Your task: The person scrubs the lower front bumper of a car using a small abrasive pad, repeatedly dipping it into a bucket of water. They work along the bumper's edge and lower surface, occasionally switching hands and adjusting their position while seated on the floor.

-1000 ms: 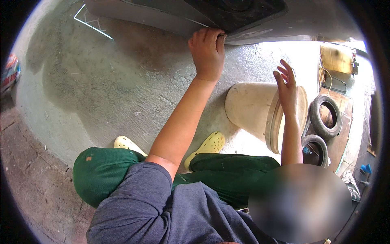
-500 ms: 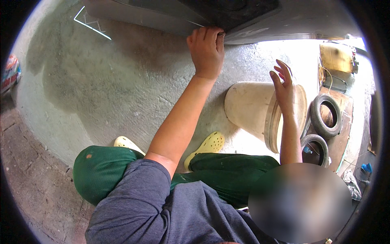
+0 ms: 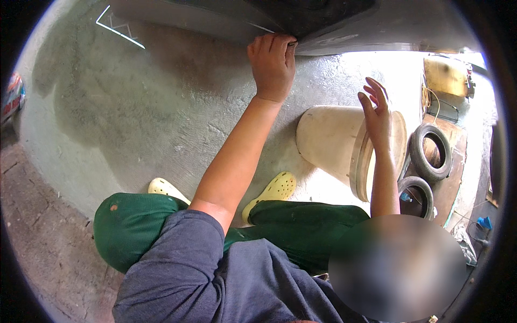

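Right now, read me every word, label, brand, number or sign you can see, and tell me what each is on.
Red, white and blue package, far left edge: lettering shows, but I won't copy it out.
White lines on the floor: no word I can read.
Tires at right: any markings are too small to read.
Grey panel at the top: no lettering I can make out.

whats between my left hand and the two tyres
In the head view, the pale bucket is between your left hand and the tyres; your right hand overlaps it.
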The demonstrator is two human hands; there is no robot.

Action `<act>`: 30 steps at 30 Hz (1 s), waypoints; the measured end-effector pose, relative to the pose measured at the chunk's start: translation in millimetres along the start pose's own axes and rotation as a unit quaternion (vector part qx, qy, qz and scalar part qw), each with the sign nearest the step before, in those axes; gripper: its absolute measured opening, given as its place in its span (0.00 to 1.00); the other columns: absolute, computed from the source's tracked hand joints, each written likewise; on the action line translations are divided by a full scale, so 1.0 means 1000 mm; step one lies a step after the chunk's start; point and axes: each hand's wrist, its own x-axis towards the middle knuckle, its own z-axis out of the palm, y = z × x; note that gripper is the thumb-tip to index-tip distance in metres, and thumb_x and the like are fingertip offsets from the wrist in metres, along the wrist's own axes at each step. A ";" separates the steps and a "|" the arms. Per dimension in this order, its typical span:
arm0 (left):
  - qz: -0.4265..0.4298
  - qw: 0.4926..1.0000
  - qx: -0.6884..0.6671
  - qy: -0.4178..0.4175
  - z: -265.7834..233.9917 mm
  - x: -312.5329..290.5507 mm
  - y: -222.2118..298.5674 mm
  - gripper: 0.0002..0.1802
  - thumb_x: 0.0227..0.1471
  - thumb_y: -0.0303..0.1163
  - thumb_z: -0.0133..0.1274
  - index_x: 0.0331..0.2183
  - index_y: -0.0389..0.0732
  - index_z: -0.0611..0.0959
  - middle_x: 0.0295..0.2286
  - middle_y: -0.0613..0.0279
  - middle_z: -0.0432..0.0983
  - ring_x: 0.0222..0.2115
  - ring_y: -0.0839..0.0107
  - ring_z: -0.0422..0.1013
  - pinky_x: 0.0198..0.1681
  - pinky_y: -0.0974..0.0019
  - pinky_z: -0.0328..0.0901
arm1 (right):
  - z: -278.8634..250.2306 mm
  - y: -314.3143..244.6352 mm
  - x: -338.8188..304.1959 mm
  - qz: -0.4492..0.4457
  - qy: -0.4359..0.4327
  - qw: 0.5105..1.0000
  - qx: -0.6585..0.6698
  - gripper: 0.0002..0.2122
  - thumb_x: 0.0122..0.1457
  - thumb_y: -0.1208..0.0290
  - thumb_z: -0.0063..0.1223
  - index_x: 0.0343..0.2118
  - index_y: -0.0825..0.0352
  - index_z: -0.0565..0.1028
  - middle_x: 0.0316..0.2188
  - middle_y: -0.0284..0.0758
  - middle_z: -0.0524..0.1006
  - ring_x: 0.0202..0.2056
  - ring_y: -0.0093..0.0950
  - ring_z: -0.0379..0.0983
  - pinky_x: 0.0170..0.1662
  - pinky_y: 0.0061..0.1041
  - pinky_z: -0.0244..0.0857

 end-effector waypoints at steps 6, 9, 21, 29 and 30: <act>-0.005 1.000 0.003 -0.010 -0.007 0.000 0.006 0.05 0.54 0.32 0.61 0.35 0.47 0.84 0.34 0.58 0.79 0.39 0.51 0.73 0.45 0.48 0.63 | 0.000 -0.002 -0.003 -0.011 0.000 1.000 0.012 0.21 0.68 0.66 0.59 0.63 0.59 0.73 0.61 0.37 0.73 0.60 0.34 0.72 0.64 0.38 0.66; -0.029 0.999 0.010 -0.012 -0.006 0.006 0.008 0.05 0.54 0.32 0.62 0.34 0.47 0.84 0.33 0.59 0.79 0.38 0.52 0.73 0.45 0.49 0.63 | -0.002 0.006 0.003 -0.009 0.002 1.000 0.009 0.21 0.68 0.64 0.59 0.63 0.58 0.73 0.61 0.37 0.73 0.60 0.34 0.73 0.63 0.39 0.67; 0.038 0.996 -0.035 0.070 -0.008 0.036 0.042 0.07 0.52 0.32 0.64 0.35 0.49 0.84 0.35 0.65 0.78 0.40 0.56 0.71 0.45 0.51 0.62 | -0.001 -0.005 -0.003 -0.016 0.001 0.999 -0.036 0.21 0.68 0.64 0.56 0.63 0.57 0.72 0.62 0.35 0.72 0.59 0.33 0.74 0.64 0.38 0.67; 0.024 0.994 -0.027 0.103 -0.006 0.037 0.052 0.06 0.53 0.34 0.64 0.35 0.51 0.84 0.35 0.66 0.77 0.41 0.57 0.70 0.46 0.51 0.60 | 0.001 -0.005 -0.002 -0.013 -0.011 0.999 -0.037 0.21 0.68 0.64 0.56 0.63 0.58 0.71 0.63 0.35 0.71 0.60 0.33 0.73 0.64 0.37 0.66; 0.024 0.993 -0.027 0.112 -0.006 0.039 0.056 0.06 0.53 0.34 0.64 0.34 0.51 0.84 0.35 0.66 0.78 0.41 0.57 0.70 0.46 0.52 0.60 | 0.001 -0.007 -0.003 -0.009 -0.011 0.999 -0.043 0.21 0.68 0.64 0.56 0.63 0.59 0.71 0.63 0.35 0.70 0.60 0.33 0.73 0.64 0.37 0.66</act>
